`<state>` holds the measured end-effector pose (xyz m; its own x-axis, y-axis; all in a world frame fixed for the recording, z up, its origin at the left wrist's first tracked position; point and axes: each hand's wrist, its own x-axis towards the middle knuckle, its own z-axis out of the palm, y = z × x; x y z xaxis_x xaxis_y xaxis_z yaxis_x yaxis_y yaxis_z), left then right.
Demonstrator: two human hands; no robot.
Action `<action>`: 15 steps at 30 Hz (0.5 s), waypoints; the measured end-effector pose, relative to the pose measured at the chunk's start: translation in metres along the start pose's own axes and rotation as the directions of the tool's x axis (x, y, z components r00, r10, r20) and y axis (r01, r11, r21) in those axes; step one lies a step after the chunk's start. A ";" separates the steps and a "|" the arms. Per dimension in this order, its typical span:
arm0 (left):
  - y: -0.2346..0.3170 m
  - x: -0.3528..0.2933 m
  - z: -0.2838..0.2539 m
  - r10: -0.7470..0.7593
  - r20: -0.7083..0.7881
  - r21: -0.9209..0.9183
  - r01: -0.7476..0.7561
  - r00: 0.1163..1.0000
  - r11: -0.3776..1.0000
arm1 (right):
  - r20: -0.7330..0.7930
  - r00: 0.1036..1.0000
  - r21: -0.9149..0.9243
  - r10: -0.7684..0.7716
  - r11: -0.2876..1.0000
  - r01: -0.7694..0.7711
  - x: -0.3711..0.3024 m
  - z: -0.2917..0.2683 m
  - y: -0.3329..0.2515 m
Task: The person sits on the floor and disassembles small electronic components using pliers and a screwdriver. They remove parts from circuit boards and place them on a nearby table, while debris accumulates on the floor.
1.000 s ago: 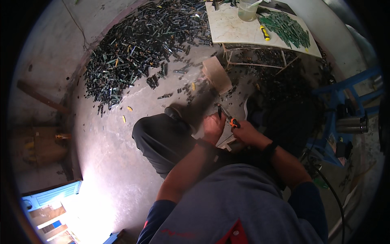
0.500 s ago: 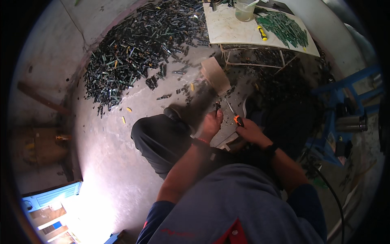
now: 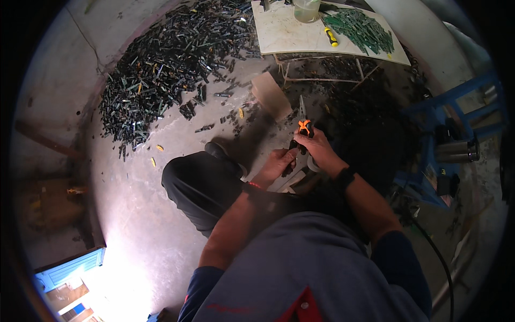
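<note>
My right hand (image 3: 318, 146) is closed around long-nose pliers (image 3: 305, 127) with orange and black handles; their slim metal jaws point away from me. Close beside it, my left hand (image 3: 276, 164) is closed on a small dark piece (image 3: 289, 168), whose exact kind I cannot make out. Both hands meet above the floor between my legs, and the thumb side of the left nearly touches the right. A tan block or flat piece of cardboard (image 3: 271, 95) lies on the floor just beyond them.
A large heap of dark strip-like pieces (image 3: 161, 70) covers the far-left floor. At the far right stands a low table (image 3: 284, 37) bearing green strips (image 3: 362, 31), a yellow-black screwdriver (image 3: 331, 37) and a clear tub (image 3: 306, 11). A blue frame (image 3: 429, 155) stands at right.
My right hand has moved up and left against the left hand, and the pliers now point straight away. The left hand has dropped slightly nearer to me. The whole view has shifted a little.
</note>
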<state>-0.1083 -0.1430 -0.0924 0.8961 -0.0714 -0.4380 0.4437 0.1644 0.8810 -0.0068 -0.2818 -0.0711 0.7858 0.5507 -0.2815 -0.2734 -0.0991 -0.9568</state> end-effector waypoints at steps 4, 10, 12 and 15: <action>0.006 -0.003 0.002 -0.029 0.045 -0.186 0.037 0.999 0.982 | 0.001 1.000 0.087 0.030 0.996 -0.030 -0.003 -0.002 -0.003; 0.009 -0.003 0.003 -0.116 0.127 -0.458 0.162 0.985 0.874 | 0.069 0.998 0.096 0.002 0.995 -0.009 -0.003 0.000 -0.004; 0.009 -0.003 0.003 -0.137 0.142 -0.484 0.189 0.980 0.854 | 0.094 0.995 0.093 -0.023 0.996 0.014 -0.001 0.001 0.001; 0.010 -0.003 0.002 -0.162 0.111 -0.525 0.196 0.981 0.828 | 0.086 0.995 0.031 -0.053 0.998 0.051 0.000 0.002 0.004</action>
<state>-0.1064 -0.1435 -0.0817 0.8078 -0.2057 -0.5523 0.5386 0.6384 0.5499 -0.0091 -0.2807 -0.0744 0.7487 0.6242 -0.2231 -0.2506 -0.0451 -0.9671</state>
